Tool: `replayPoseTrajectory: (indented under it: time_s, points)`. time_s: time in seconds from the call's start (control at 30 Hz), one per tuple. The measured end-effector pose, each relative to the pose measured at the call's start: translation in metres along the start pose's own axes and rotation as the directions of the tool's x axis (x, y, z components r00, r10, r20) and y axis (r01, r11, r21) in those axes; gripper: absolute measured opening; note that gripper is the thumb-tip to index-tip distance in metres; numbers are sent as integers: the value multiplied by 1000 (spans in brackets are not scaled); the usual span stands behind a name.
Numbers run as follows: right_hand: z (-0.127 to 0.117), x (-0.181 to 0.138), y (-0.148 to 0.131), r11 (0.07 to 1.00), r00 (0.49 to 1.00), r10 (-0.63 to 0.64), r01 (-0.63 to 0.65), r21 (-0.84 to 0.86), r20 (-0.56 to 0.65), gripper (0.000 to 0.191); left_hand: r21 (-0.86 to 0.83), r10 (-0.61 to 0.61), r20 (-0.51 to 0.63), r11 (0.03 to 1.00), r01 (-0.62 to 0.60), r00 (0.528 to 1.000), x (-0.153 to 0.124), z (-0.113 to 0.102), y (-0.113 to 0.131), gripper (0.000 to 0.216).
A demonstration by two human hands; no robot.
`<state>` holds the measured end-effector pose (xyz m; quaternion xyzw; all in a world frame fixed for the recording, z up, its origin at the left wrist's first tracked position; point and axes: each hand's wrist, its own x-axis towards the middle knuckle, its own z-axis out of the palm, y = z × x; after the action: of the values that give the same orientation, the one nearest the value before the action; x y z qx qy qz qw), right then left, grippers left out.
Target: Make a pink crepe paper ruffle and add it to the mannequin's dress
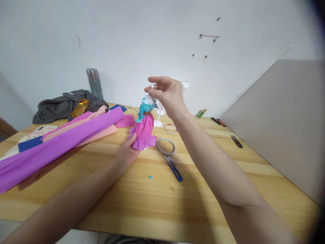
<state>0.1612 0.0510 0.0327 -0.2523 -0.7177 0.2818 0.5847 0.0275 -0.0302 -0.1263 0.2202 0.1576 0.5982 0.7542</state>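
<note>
A small doll [144,130] in a pink paper dress with a ruffled hem stands on the wooden table [162,200]. It wears teal paper around the head and shoulders. My left hand [129,152] grips the hem of the dress at its lower left. My right hand [166,95] is above the doll, thumb and fingertips pinching the pale hat piece [149,100] on its head.
Rolled purple, pink and blue crepe paper [58,142] lies at left. A tape ring [166,146] and blue-handled snips [174,168] lie right of the doll. A striped cloth [63,106] and a grey flask [94,83] sit at the back, black snips [236,141] at right.
</note>
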Motion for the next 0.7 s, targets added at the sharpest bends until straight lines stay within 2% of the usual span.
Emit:
replayPoseTrajectory:
  time_s: [0.2, 0.37, 0.53, 0.63, 0.7]
  points:
    - [5, 1, 0, 990, 996, -72, 65, -125, -51, 26, -146, -20, -148, 989, -2, 989, -1, 4, 5, 46]
    - [8, -6, 0, 979, 993, -100, 87, -182, -65, 25, -162, -4, -234, 986, -35, 972, -7, 7, 6, 48]
    - [12, -13, -2, 962, 985, -149, 123, -244, -90, 24, -133, -12, -261, 991, -24, 965, -19, 14, 2, 41]
    - [16, -17, -3, 945, 976, -192, 155, -289, -104, 23, -55, 31, -261, 997, -47, 965, -22, 9, -3, 29]
    - [17, -18, -4, 937, 973, -207, 166, -306, -104, 23, 16, 45, -222, 999, -42, 974, -22, 4, -5, 21]
